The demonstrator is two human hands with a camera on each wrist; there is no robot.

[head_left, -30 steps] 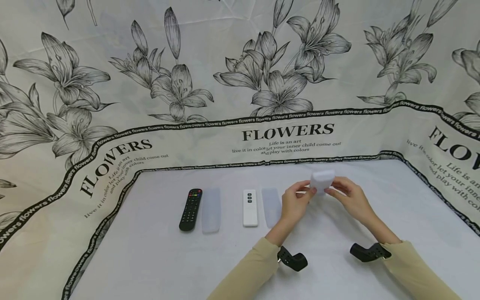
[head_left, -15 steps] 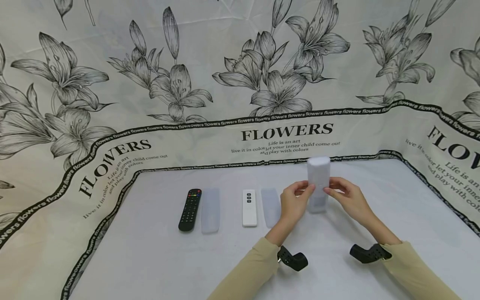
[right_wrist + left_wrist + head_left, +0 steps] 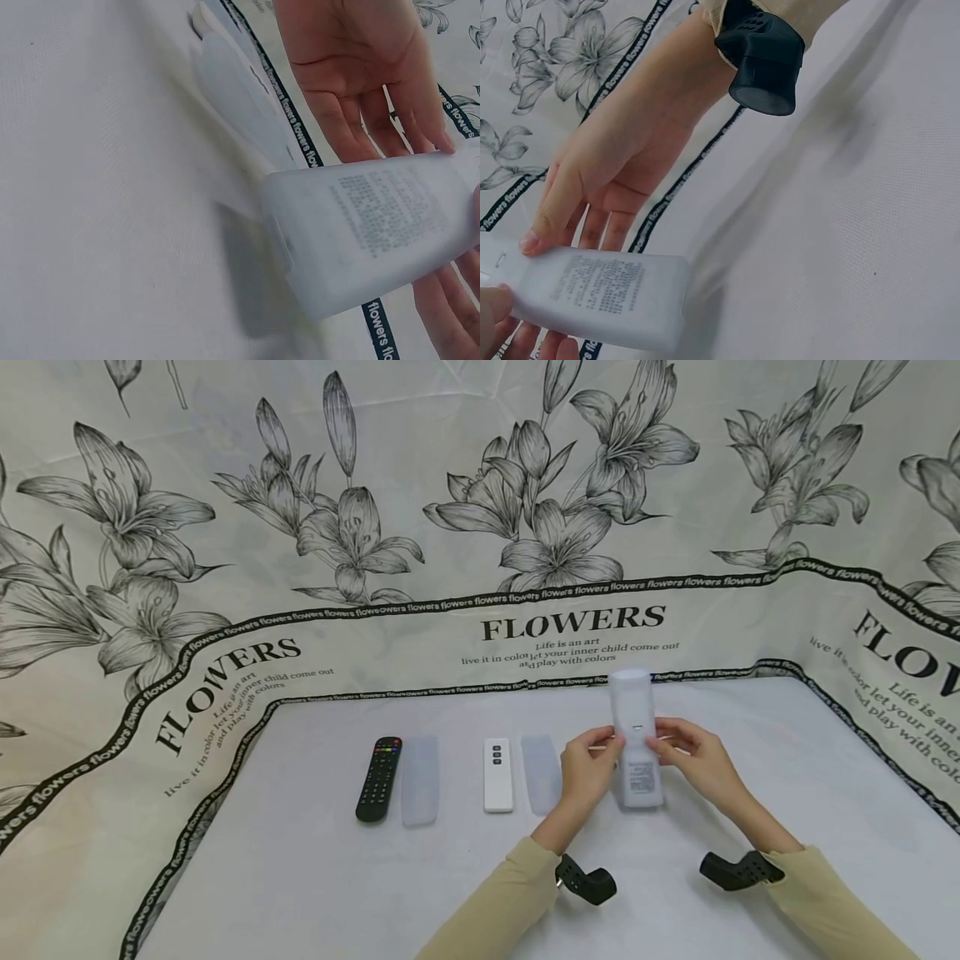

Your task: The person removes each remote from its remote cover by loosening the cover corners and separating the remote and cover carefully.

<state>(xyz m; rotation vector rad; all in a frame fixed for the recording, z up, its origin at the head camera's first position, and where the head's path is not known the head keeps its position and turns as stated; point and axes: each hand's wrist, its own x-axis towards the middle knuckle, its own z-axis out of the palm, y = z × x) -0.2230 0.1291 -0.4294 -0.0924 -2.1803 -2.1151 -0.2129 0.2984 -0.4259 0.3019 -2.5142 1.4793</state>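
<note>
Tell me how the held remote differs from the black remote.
Color: the held remote is whitish; the black remote is dark with a few colored buttons.
Support: the held remote is gripped between the left hand and right hand; the black remote lies on the table.
Visible face: the held remote shows printed text; the black remote shows rows of buttons.
Both are long and narrow.

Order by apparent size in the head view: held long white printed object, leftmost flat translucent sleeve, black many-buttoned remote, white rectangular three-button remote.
1. Held white object
2. Translucent sleeve
Unranked: black remote, white remote; too alike, though black looks longer.
</note>
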